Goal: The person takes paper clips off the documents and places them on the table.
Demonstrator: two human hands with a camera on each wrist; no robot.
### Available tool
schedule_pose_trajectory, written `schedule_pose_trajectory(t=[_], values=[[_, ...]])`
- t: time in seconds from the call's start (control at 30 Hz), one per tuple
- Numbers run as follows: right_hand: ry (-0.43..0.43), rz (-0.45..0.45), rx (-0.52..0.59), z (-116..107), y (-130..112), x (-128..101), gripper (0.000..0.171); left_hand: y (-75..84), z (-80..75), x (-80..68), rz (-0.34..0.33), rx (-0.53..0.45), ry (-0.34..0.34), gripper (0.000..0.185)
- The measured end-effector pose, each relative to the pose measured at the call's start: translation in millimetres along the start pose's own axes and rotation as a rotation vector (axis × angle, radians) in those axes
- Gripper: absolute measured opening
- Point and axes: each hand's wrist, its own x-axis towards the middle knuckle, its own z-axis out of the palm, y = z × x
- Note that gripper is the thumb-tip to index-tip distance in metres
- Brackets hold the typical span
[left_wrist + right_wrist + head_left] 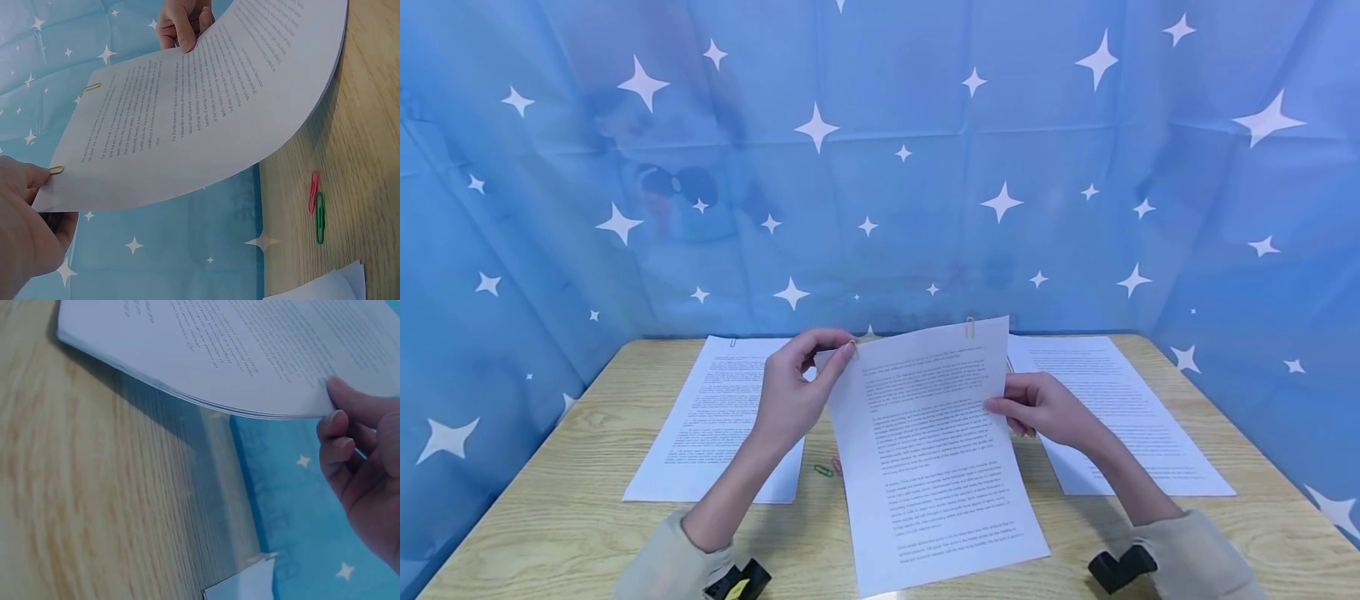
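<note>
A thin stack of printed sheets (936, 450) is held up, tilted, above the table. My left hand (793, 383) pinches its upper left corner, thumb in front and fingers behind. At that thumb tip a yellow paper clip (57, 169) sits on the top edge. A second yellow paper clip (970, 329) is on the same edge, near the other corner. With thumb in front, my right hand (1045, 408) grips the right edge of the stack; several page edges show in the right wrist view. A pink paper clip (313, 192) and a green paper clip (320, 217) lie on the table.
Left on the wooden table (542, 500) lie printed pages (715, 417) with a dark clip (733, 342) at their top edge. More printed pages (1120, 408) lie at the right, partly behind my right hand. A blue curtain (880, 183) with white stars hangs behind.
</note>
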Motion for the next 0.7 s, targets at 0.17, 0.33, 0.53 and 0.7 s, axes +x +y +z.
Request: schedule_pose_trajectory(t=[0.17, 0.33, 0.53, 0.7], values=[[0.001, 0.009, 0.004, 0.7, -1.6, -0.1, 0.019, -0.6, 1.2, -0.4, 0.016, -0.021, 0.019, 0.008], [0.000, 0.010, 0.002, 1.2, -2.0, 0.1, 0.020, -0.8, 2.1, -1.2, 0.047, -0.040, 0.035, 0.008], [0.005, 0.016, -0.004, 0.7, -1.5, 0.3, 0.021, 0.6, 3.2, -1.9, 0.073, -0.039, 0.044, 0.007], [0.016, 0.034, -0.007, 1.0, -1.8, 0.4, 0.019, 0.7, 3.6, -1.5, 0.087, -0.041, 0.054, 0.007]])
